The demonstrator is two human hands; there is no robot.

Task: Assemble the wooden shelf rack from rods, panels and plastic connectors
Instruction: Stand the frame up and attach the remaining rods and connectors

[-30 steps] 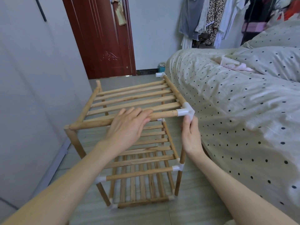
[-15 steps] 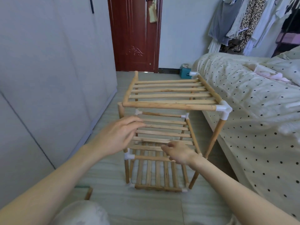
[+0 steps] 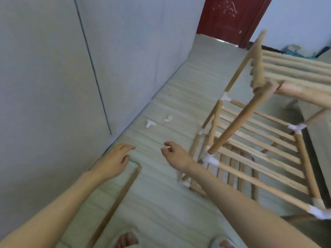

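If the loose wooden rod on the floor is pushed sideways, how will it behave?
The loose wooden rod looks round and lies flat on the smooth floor, so it would probably roll. It seems thin, straight and stiff, likely light to lift.

Bare floor [image 3: 161, 203] lies between wall [image 3: 53, 68] and rack [image 3: 250, 140].

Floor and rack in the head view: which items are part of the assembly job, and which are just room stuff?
Part of the job:
- shelf rack, partly built
- loose rod on the floor
- two white connectors on the floor near the wall
- left hand and right hand, both empty

Just there:
- red door
- grey wall panels
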